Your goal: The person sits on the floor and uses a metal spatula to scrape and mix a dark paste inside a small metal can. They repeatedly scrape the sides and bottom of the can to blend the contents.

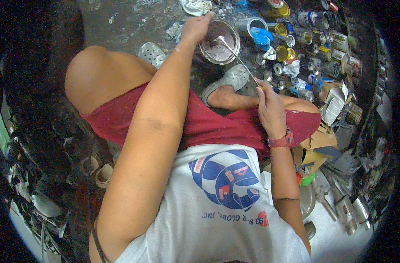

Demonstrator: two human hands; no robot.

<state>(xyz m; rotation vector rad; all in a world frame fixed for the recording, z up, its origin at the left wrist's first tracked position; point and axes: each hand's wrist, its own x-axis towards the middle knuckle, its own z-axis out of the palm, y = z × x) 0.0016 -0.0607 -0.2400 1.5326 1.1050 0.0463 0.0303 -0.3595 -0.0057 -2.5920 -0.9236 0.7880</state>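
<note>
White shirt cloth with a blue printed helmet design lies closest to the head camera, and beyond it are dark red shorts over two bent, spread knees. Past the knees, on the dark, stained floor, stands an open round tub with a pale greyish paste inside, just beyond the grey clogs.

The left hand reaches out to the tub's upper-left edge; its fingers look clamped on the rim, though their undersides are hidden. A white rag lies just beyond that hand. The right hand, with a red wristband below it, has its fingers closed around the near end of a thin rod. The rod slants over the rim, its far tip coated white and set in the tub.

To the right of the tub, a larger can holding a blue rag leads to a crowd of tins, with torn cardboard nearer the body.

As far as can be judged, the work is midway: the tub is open and the tip coated, but the rod is not yet out or set aside. How evenly mixed the paste is cannot be told.
</note>
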